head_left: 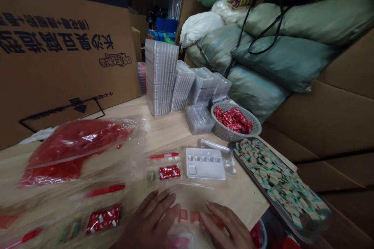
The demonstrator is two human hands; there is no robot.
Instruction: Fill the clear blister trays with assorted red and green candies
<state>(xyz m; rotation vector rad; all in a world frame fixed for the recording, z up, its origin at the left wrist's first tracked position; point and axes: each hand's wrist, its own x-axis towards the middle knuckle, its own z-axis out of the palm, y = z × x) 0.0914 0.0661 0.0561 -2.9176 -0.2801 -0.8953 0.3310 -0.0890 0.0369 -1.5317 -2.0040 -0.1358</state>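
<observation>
My left hand [156, 214] lies low in the middle of the head view, fingers stretched forward and palm down. Across from it my right hand [226, 223] has its fingers extended over the right side of a clear plastic tray. Between the hands are red square pieces [188, 216], blurred, in or under the clear plastic. Ahead is a filled clear tray with a red pen [164, 155], a red patterned packet [170, 172] and a small striped piece [151, 176]. Beside it sits a whitish molded tray [206, 163]. Similar blurred sets, with another red packet [103, 220], lie left.
A clear bag of red items [78, 146] lies at left before a large carton [67, 46]. Stacked clear trays [160, 78] stand at the back. Rightward are a grey basket [233, 136] of red packets and a tray of striped pieces [274, 179] at the table's edge.
</observation>
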